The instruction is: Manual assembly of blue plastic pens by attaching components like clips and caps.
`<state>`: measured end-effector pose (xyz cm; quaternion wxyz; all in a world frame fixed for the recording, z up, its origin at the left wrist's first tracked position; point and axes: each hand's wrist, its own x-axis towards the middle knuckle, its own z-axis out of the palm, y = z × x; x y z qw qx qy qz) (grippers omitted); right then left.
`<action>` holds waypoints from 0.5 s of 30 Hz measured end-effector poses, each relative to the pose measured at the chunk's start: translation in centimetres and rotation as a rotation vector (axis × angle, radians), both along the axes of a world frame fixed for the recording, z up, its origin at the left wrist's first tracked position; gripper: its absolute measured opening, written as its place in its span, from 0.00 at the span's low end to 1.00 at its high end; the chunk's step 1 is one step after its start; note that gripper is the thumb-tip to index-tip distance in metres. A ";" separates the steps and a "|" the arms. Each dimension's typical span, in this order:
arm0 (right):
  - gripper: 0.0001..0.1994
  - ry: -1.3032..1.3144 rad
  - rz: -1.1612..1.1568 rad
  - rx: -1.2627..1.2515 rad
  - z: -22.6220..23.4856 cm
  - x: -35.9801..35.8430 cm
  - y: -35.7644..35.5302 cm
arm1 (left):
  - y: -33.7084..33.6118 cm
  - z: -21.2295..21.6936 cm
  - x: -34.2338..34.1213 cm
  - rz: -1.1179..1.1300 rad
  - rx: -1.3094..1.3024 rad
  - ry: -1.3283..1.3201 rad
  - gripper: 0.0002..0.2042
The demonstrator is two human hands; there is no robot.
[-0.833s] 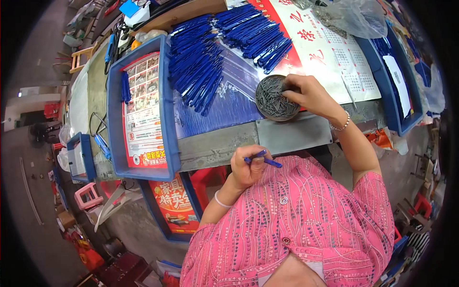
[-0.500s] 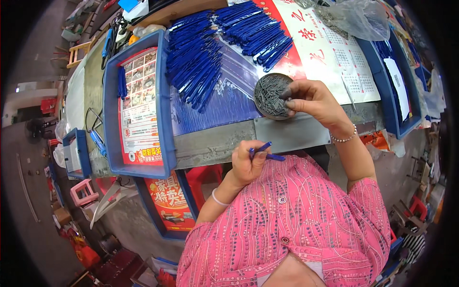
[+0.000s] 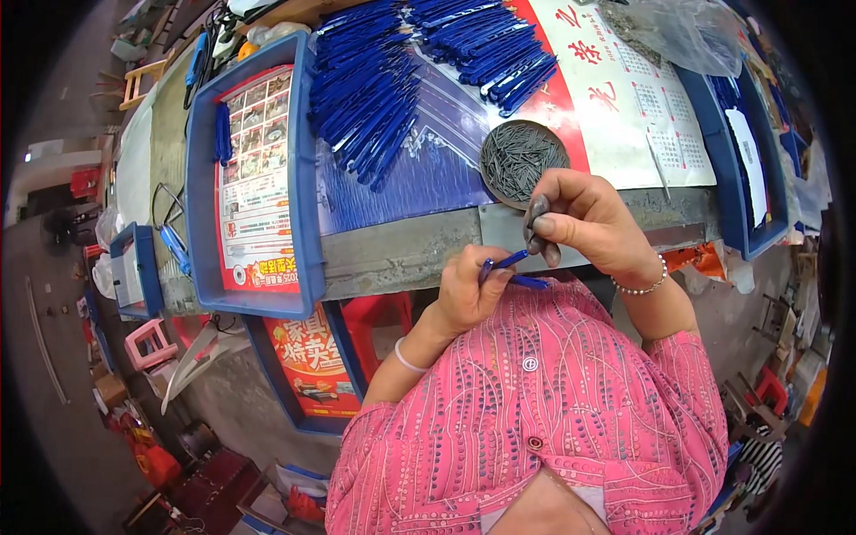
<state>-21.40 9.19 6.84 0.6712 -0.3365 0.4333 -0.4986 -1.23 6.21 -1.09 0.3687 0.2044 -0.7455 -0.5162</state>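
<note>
My left hand point(image 3: 465, 290) is closed around slim blue rod-like pieces point(image 3: 513, 259), whose ends stick out past the fingers toward the right. Close beside those ends is my right hand point(image 3: 584, 223), its thumb and dark-stained fingertips pinched together. Anything between these fingertips is too small or too hidden to make out. Just beyond the right hand stands a round dish point(image 3: 482, 165) filled with short grey metal pins point(image 3: 526, 153). Large fanned piles of long blue pieces point(image 3: 366, 98) lie farther back on the table.
On the left a blue tray point(image 3: 308, 196) holds a printed sheet and a few blue pieces point(image 3: 223, 134). Another blue tray point(image 3: 727, 169) stands at the right. A calendar sheet point(image 3: 615, 125) covers the table beside the dish, with a clear plastic bag point(image 3: 687, 36) behind.
My right hand has come away from the dish of pins, moving nearer to my body and beside the blue pieces. The left hand still holds them and has shifted only slightly.
</note>
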 end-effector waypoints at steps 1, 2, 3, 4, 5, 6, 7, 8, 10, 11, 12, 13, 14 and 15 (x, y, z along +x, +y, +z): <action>0.06 0.006 0.025 -0.004 0.2 0.1 0.0 | 0.0 0.0 0.1 -0.004 0.016 0.001 0.11; 0.06 0.006 0.026 -0.003 0.4 0.2 0.0 | 0.0 0.0 0.2 -0.008 0.031 0.003 0.09; 0.06 0.003 0.045 -0.018 0.7 0.3 0.0 | 0.0 0.0 0.3 -0.007 0.032 0.003 0.09; 0.06 0.001 0.063 -0.033 0.8 0.3 0.1 | 0.0 0.0 0.3 -0.010 0.028 -0.002 0.09; 0.06 0.001 0.062 -0.032 0.7 0.3 0.1 | 0.0 0.0 0.3 -0.013 0.025 -0.006 0.09; 0.06 0.000 0.063 -0.033 0.6 0.3 0.2 | 0.0 0.0 0.3 -0.014 0.026 -0.006 0.09; 0.06 -0.001 0.064 -0.035 0.6 0.3 0.2 | -0.1 0.0 0.3 -0.015 0.021 -0.008 0.09; 0.06 -0.001 0.063 -0.034 0.7 0.3 0.2 | -0.1 0.1 0.3 -0.017 0.017 -0.009 0.09; 0.06 0.029 0.080 -0.044 0.9 0.3 0.4 | -0.1 0.2 0.2 -0.017 0.014 -0.012 0.09; 0.06 0.029 0.078 -0.043 0.9 0.4 0.4 | 0.0 0.3 0.2 -0.016 0.011 -0.014 0.09; 0.06 0.057 0.055 -0.045 0.9 0.6 0.5 | 0.0 0.2 0.2 -0.018 0.012 -0.014 0.09; 0.06 0.084 0.036 -0.047 0.8 0.7 0.5 | 0.0 0.1 0.2 -0.019 0.021 -0.008 0.09; 0.06 0.083 0.037 -0.046 0.9 0.8 0.6 | 0.0 0.1 0.2 -0.020 0.029 -0.002 0.09; 0.05 0.252 0.024 -0.108 1.0 0.9 0.7 | 0.0 0.1 0.2 -0.019 0.030 -0.004 0.09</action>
